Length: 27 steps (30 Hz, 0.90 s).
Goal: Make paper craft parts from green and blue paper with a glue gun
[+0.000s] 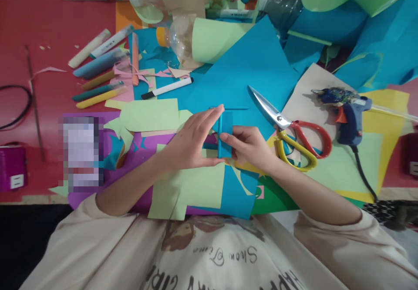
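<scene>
A small piece of blue paper (pixel 226 139) is upright in front of me, its left edge rolled into a thin tube. My right hand (pixel 250 144) pinches it from the right, thumb lying on its face beside the roll. Around its left side curves my left hand (pixel 192 139), fingertips at the top end of the roll and thumb at the bottom end. A thin blue paper stick (pixel 240 108) rests just beyond my fingers on a large blue sheet (pixel 235 72). Scissors (pixel 281 122) with red and yellow handles lie open to the right.
A glue gun (pixel 351 116) with its cord lies at right. Several markers (pixel 98 63) lie at left, above a blurred phone (pixel 81 150). Plastic bottles, one wrapped in green paper (pixel 218 39), are at the back. Green paper cutouts (pixel 196 185) and scraps surround my forearms.
</scene>
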Available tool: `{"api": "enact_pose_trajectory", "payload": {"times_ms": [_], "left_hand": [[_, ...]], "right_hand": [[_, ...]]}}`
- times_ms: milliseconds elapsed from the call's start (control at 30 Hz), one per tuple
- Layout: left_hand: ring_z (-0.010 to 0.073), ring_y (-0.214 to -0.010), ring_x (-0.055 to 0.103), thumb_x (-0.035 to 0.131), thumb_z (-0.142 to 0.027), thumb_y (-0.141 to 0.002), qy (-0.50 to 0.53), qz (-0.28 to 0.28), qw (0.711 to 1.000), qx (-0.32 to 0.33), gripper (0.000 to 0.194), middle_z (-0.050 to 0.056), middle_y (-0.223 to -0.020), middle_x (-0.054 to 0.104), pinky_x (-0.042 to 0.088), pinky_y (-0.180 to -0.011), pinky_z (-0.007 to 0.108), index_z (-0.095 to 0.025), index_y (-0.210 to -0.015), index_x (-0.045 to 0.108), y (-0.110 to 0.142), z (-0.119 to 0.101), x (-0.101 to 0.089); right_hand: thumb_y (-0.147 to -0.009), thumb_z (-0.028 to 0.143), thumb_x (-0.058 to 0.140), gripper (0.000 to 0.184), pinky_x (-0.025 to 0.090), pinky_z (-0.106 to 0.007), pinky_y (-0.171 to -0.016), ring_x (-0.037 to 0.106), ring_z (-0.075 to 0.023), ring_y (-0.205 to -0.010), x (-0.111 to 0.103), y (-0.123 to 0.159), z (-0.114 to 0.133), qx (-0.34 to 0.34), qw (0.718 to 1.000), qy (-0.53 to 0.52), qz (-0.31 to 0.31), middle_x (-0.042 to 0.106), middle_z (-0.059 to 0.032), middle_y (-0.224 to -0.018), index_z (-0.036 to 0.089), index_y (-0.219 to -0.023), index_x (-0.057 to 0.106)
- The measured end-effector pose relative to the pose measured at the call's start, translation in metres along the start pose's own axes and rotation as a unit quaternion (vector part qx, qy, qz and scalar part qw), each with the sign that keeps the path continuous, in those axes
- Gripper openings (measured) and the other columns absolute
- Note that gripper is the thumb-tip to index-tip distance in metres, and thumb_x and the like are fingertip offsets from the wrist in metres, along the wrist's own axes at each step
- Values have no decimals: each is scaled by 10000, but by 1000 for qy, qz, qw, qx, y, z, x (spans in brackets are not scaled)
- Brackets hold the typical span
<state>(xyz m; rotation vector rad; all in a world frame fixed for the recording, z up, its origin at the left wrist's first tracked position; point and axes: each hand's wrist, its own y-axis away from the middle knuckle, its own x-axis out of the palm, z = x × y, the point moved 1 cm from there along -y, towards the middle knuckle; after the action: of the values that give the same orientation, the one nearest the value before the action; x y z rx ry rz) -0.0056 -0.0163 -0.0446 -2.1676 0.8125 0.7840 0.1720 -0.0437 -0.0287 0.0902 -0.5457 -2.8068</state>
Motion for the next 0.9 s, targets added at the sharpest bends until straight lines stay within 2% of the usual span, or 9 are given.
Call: {"api": "enact_pose_trajectory", "payload": {"times_ms": [100, 267, 433, 600, 700, 800, 867, 900], "left_hand": [[334, -1336, 419, 569, -542, -854, -25, -7, 1000, 10, 977, 218, -1465, 380, 429, -1035, 487, -201, -1523, -56, 0, -1, 0], [344, -1276, 463, 535, -524, -877, -87, 5, 996, 1, 938, 221, -1400, 440, 439, -998, 497, -189, -1523, -58, 0, -4, 2], [356, -1256, 470, 516, -586, -861, -111, 3, 994, 6, 965, 227, -1400, 437, 438, -990, 500, -173, -1522, -53, -1, -5, 2], [341, -1288, 453, 499, -598, -867, -93, -1, 996, -5, 949, 222, -1415, 425, 427, -1011, 489, -186, -1521, -52, -2, -4, 0], [334, -1340, 409, 524, -585, -862, -59, 1, 998, -7, 935, 216, -1451, 390, 400, -1050, 489, -204, -1522, -16, -1, -4, 1], [334, -1386, 356, 583, -624, -805, 28, -11, 999, -19, 951, 191, -1504, 326, 386, -1076, 491, -241, -1511, 73, -1, -4, 2], [303, -1314, 454, 616, -616, -784, 119, -39, 989, -83, 872, 167, -1472, 376, 455, -1020, 436, -257, -1467, 209, -1, -4, 1], [268, -1226, 535, 622, -583, -798, 168, -51, 976, -132, 760, 150, -1403, 457, 499, -959, 385, -251, -1409, 314, -2, -4, 0]], "right_hand": [[-786, 561, 622, 516, 245, -221, -379, 371, -60, -386, -1, 0, -3, -24, 999, 44, -4, 443, 47, -409, 219, -513, 350], [-699, 562, 708, 511, 216, -228, -411, 310, -52, -448, -1, -1, -7, -43, 994, 91, -31, 389, 60, -470, 205, -515, 392], [-754, 551, 662, 496, 228, -228, -401, 347, -53, -423, 0, -2, -7, -29, 998, 63, -8, 398, 60, -463, 214, -530, 376], [-741, 603, 655, 515, 267, -217, -364, 419, -63, -371, 1, -1, -4, 4, 999, 15, 36, 460, 53, -425, 217, -542, 379], [-719, 640, 654, 533, 295, -210, -359, 444, -69, -368, 1, -1, -2, 18, 998, -7, 53, 496, 45, -418, 214, -541, 387], [-713, 674, 633, 546, 306, -208, -370, 454, -72, -379, 1, -1, -2, 11, 999, -6, 44, 514, 40, -429, 208, -543, 405], [-723, 678, 618, 539, 312, -210, -378, 460, -74, -388, 0, -1, -1, 4, 999, -3, 39, 513, 38, -437, 204, -553, 425], [-730, 673, 615, 535, 309, -211, -379, 454, -72, -388, 0, 0, -1, 1, 999, -1, 39, 509, 38, -440, 203, -554, 427]]}}
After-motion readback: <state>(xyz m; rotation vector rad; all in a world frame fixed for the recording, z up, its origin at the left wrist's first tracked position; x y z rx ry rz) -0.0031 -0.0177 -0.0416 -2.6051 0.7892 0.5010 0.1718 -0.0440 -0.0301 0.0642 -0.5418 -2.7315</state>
